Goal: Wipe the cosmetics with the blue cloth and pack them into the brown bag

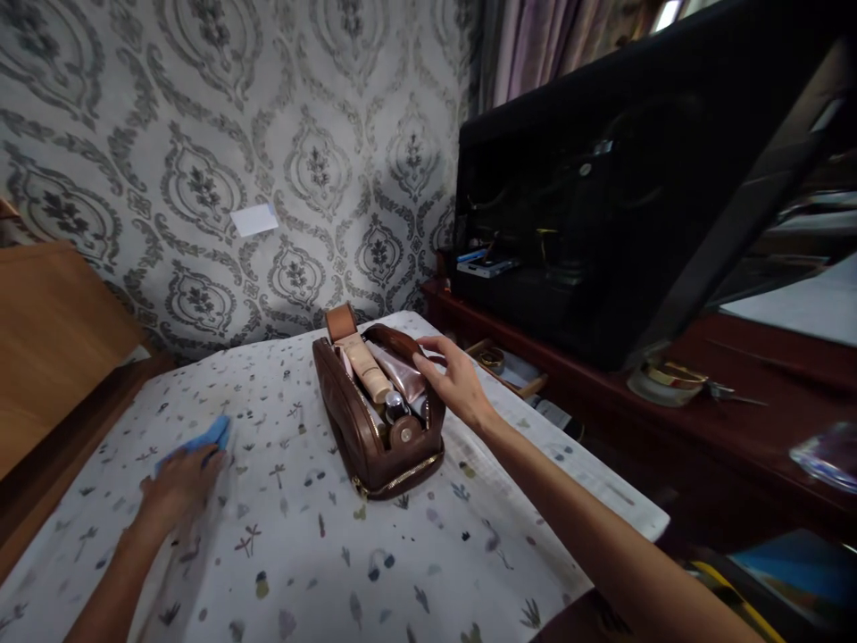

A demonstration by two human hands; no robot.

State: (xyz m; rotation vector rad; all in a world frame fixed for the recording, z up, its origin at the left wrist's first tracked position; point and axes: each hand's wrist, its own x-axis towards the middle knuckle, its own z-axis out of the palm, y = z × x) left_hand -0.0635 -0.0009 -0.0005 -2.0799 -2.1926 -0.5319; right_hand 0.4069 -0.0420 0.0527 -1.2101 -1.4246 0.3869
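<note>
A brown leather makeup bag (345, 420) stands unzipped on the patterned cloth covering the table. Inside it lie a beige tube (365, 364), a pinkish shiny pouch or tube (402, 371) and a bottle with a silver cap (395, 406). My right hand (452, 379) pinches the bag's raised side edge between thumb and fingers. To the left, my left hand (178, 487) is closed over a blue cloth (211, 435) on the tabletop, slightly smeared by motion. Part of the blue cloth is hidden beneath the fingers.
A white printed cloth (295, 572) covers the table. At the left leans a brown wooden panel (60, 330). A large black screen (569, 205) stands right on a dark red desk (723, 393), with an open drawer (509, 366) below. A white switch plate (254, 220) is on the wall.
</note>
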